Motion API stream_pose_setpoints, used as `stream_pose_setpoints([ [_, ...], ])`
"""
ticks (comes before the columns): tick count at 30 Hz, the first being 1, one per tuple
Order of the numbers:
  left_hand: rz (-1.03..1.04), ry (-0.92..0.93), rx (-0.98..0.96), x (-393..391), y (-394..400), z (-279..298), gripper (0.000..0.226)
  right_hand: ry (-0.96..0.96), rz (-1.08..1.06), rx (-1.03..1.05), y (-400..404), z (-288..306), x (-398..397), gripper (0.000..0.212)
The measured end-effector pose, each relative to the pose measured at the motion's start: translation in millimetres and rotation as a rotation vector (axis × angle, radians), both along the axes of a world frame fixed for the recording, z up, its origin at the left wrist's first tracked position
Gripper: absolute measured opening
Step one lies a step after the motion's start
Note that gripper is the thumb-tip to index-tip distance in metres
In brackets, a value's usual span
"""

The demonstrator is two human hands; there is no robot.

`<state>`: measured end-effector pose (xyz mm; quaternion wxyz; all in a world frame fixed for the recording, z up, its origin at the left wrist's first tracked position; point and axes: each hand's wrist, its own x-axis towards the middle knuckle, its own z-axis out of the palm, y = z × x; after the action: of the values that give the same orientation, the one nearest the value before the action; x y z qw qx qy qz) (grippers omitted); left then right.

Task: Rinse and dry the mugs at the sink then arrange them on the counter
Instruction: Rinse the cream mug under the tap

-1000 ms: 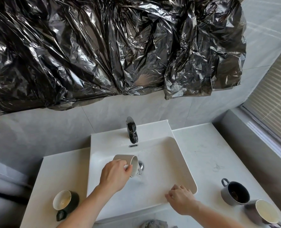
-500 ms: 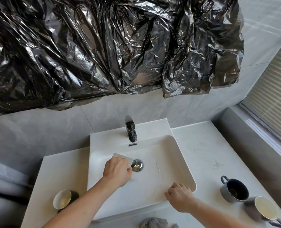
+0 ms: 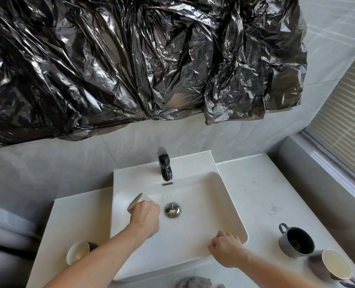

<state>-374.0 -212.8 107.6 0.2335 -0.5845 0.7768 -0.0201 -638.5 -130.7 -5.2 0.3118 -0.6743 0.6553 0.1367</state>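
My left hand (image 3: 145, 215) grips a beige mug (image 3: 138, 203) inside the white sink (image 3: 228, 196), tipped with its mouth turned left, just left of the chrome drain plug (image 3: 172, 209). My right hand (image 3: 226, 251) rests with curled fingers on the sink's front right rim and holds nothing. On the counter to the left a dark mug with a cream inside (image 3: 78, 252) lies on its side. At the right stand a dark grey mug (image 3: 296, 242) and a grey mug with a cream inside (image 3: 331, 267). A grey cloth (image 3: 194, 283) shows at the bottom edge.
A black tap (image 3: 165, 164) rises at the back of the sink; no stream of water shows. Crumpled black plastic sheeting (image 3: 130, 65) covers the wall above. A grey ledge and a window blind (image 3: 345, 113) bound the white counter (image 3: 253, 183) on the right.
My left hand has moved the beige mug left and turned it, so that its mouth now faces left instead of right. My right hand has stayed on the rim.
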Motion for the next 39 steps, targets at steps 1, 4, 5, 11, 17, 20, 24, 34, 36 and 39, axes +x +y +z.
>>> stream_pose_setpoints([
  [1,0.036,0.048,-0.009,2,-2,-1,0.015,-0.002,-0.003,0.009,-1,1,0,0.049],
  [4,0.285,0.252,-0.004,8,-9,-6,0.029,-0.013,-0.025,0.058,-10,6,1,0.042],
  [5,0.412,0.322,0.021,10,-12,-6,0.032,-0.028,-0.037,0.082,-14,6,1,0.039],
  [11,0.877,0.808,0.227,31,-24,-16,0.044,-0.136,-0.091,0.128,-55,23,12,0.026],
  [17,1.060,1.174,0.224,30,-25,-34,0.043,-0.605,-0.406,-0.276,-125,98,55,0.025],
  [20,1.198,1.384,0.227,25,-28,-38,0.040,-0.736,-0.481,-0.256,-164,141,85,0.032],
  [24,1.490,1.656,0.225,15,-37,-41,0.046,-0.787,-0.560,-0.121,-191,163,98,0.043],
  [34,1.752,2.010,0.363,-8,-39,-44,0.024,-0.969,-0.764,0.019,-212,148,107,0.014],
  [36,1.778,2.045,0.372,-11,-41,-51,0.024,-1.071,-0.819,0.053,-213,145,109,0.016],
  [39,1.806,2.067,0.386,-12,-44,-62,0.024,-1.166,-0.876,0.076,-219,143,111,0.015],
])
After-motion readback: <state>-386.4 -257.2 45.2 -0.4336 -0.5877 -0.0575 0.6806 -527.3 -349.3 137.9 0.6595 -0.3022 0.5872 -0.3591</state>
